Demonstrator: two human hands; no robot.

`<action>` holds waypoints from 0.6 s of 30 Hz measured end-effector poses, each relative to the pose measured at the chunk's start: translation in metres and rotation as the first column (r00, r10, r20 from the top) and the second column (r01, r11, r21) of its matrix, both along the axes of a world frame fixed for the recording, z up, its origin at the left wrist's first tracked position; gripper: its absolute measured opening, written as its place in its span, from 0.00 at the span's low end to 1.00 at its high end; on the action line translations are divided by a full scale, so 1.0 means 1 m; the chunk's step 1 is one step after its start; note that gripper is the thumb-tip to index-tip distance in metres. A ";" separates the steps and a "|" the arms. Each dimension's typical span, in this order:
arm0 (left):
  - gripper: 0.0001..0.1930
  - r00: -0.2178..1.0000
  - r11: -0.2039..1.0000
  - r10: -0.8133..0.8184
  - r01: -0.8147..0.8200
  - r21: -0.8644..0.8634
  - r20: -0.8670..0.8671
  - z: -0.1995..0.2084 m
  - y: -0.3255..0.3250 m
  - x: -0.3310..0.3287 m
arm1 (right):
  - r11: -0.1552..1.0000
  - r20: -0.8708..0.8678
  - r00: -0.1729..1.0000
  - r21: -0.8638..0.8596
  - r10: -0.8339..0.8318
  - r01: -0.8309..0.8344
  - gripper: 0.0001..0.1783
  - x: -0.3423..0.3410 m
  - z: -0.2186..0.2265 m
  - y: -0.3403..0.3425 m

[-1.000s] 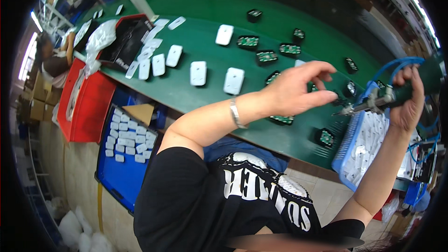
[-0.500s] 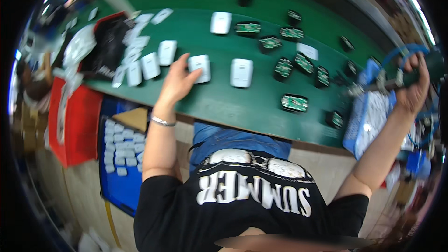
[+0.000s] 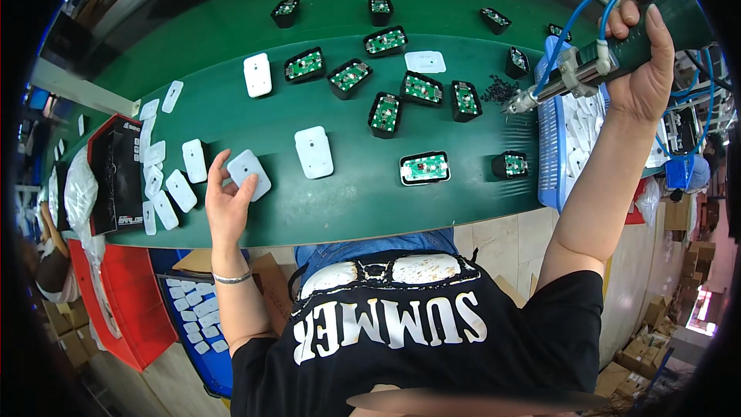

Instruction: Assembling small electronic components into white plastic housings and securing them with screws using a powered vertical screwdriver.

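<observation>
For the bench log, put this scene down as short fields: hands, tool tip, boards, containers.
Left hand: thumb over a white plastic casing; firmness of grip unclear
Right hand: wrapped around a green-bodied tool, apparently a pneumatic screwdriver
Tool tip: appears near loose small black parts, probably screws; height above them unclear
Circuit boards: green, in black housings, spread over the green workbench
Containers: light-blue basket at right and blue tray at lower left, both holding white pieces
</observation>
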State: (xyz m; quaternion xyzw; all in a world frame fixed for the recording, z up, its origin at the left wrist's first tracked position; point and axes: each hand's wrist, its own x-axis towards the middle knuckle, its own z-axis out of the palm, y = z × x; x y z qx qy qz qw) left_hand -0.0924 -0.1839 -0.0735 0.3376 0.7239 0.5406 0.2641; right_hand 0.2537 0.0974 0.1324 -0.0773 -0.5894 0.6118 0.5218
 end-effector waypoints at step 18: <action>0.25 0.829 0.970 -0.073 -0.069 0.231 0.554 0.015 0.001 0.031 | 0.976 -0.022 0.976 -0.027 -0.217 0.216 0.11 -0.029 0.005 -0.017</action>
